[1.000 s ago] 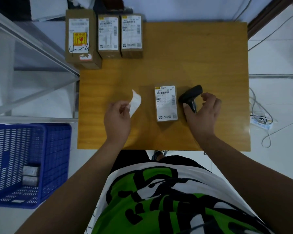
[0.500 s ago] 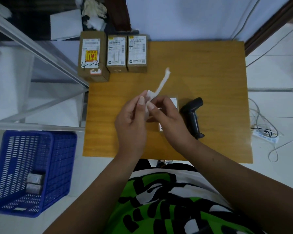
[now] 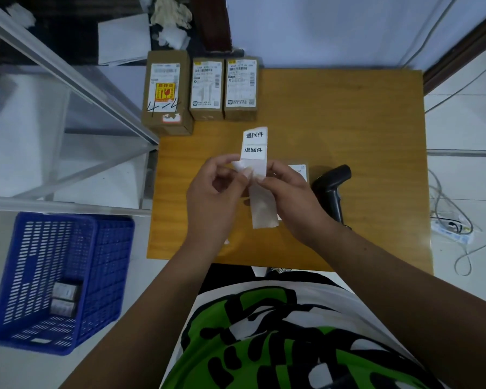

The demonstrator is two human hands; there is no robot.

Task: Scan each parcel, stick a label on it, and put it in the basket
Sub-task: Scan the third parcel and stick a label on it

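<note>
Both hands hold a white label strip [image 3: 254,148] above the middle of the wooden table [image 3: 348,122]. My left hand [image 3: 213,197] pinches its left edge, where a label is peeling off. My right hand [image 3: 288,192] grips the strip from the right. Two printed labels show on the upper part; bare backing hangs below. A small parcel [image 3: 299,171] lies under my right hand, mostly hidden. The black scanner [image 3: 331,189] rests on the table just right of it. Three brown parcels [image 3: 199,91] stand in a row at the table's far left.
A blue plastic basket [image 3: 34,262] sits on the floor to the left, with two small parcels [image 3: 63,299] inside. A glass and metal frame [image 3: 68,80] stands left of the table. Cables [image 3: 449,220] lie on the floor to the right.
My right hand let go of the scanner and joined my left hand on the label strip. The strip now faces the camera and a label is being peeled.
</note>
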